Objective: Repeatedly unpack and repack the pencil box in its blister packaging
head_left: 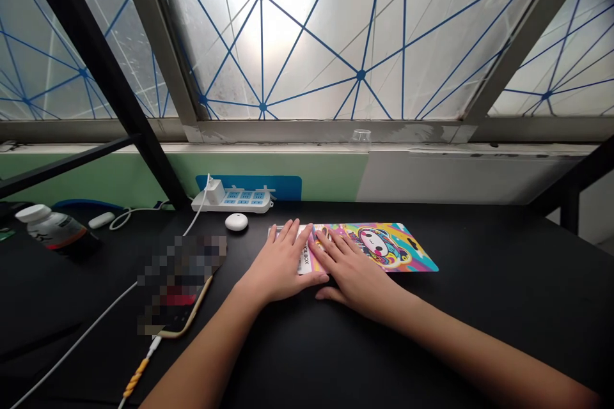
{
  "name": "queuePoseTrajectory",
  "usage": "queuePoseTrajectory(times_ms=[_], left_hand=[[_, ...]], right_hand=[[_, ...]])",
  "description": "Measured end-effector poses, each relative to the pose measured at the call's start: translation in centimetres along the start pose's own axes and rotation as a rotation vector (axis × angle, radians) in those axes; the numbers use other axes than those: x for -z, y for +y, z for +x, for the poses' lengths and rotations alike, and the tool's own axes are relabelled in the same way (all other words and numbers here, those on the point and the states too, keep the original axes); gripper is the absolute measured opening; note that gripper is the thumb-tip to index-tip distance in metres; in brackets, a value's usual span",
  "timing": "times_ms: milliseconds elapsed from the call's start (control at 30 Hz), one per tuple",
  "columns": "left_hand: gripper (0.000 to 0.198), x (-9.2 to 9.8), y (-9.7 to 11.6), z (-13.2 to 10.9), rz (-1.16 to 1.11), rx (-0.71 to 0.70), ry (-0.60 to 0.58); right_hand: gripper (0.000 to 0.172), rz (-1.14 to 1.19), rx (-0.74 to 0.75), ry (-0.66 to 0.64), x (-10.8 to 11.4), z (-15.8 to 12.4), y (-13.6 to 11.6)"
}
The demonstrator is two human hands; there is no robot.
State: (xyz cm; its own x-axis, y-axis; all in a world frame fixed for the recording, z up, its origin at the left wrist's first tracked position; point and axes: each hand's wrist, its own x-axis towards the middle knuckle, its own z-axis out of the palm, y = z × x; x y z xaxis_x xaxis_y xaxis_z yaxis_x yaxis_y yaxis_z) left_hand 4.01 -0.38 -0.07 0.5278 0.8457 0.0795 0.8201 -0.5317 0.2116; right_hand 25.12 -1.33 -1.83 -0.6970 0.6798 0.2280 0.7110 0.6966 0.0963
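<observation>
A flat, colourful printed card (384, 246) with a cartoon character on its right part lies on the black table. Its left part is white and pink, with the printed word "BOX" partly visible. My left hand (288, 262) rests flat on the left part, fingers stretched out. Close beside it, my right hand (348, 271) lies flat across the middle of the card, fingers extended. Both palms face down and the hands nearly touch. Between and under them, part of the card is hidden.
Left of my hands lies a phone (185, 310) with its screen blurred and a cable plugged in. Behind it are a white earbud case (236, 222) and a power strip (244, 200). A bottle (55, 230) lies far left. A small clear cup (361, 136) stands on the sill.
</observation>
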Motion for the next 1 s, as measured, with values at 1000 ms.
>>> queuePoseTrajectory(times_ms=[1000], left_hand=[[0.070, 0.7, 1.8, 0.5, -0.022, 0.056, -0.002]], right_hand=[[0.057, -0.044, -0.104, 0.052, 0.3, -5.3, 6.2]])
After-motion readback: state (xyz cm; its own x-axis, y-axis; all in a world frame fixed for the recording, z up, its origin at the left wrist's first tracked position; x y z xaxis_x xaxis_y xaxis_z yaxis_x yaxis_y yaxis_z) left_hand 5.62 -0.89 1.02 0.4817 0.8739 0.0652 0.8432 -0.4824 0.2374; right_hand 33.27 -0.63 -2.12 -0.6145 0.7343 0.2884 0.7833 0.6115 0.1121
